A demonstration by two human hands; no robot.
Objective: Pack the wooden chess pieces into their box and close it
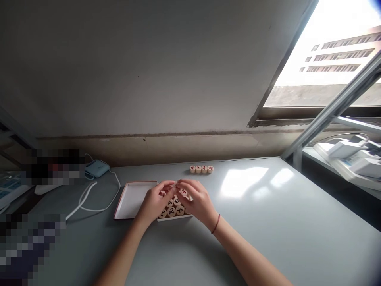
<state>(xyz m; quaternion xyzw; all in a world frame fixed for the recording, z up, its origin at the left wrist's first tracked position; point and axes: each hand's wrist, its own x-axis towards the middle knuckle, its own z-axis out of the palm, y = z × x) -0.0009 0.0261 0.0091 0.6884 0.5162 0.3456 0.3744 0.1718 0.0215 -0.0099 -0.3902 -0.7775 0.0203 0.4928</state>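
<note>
Both hands hover over a small open box (174, 217) filled with several round wooden chess discs (175, 208) marked with characters. My left hand (154, 200) is curled, its fingertips pinched together above the discs. My right hand (196, 198) is also curled, its fingertips meeting the left ones, with a disc (182, 191) pinched at them. A red cord circles the right wrist. The box lid (132, 198) lies open-side up just left of the box. A short row of discs (201, 169) lies on the grey table (268, 222) farther back.
A light blue device (97, 168) with a white cable (89, 196) sits at the back left. A wall runs behind the table. A window and a metal rail rise at the right, with white equipment (354, 157) beyond the table edge.
</note>
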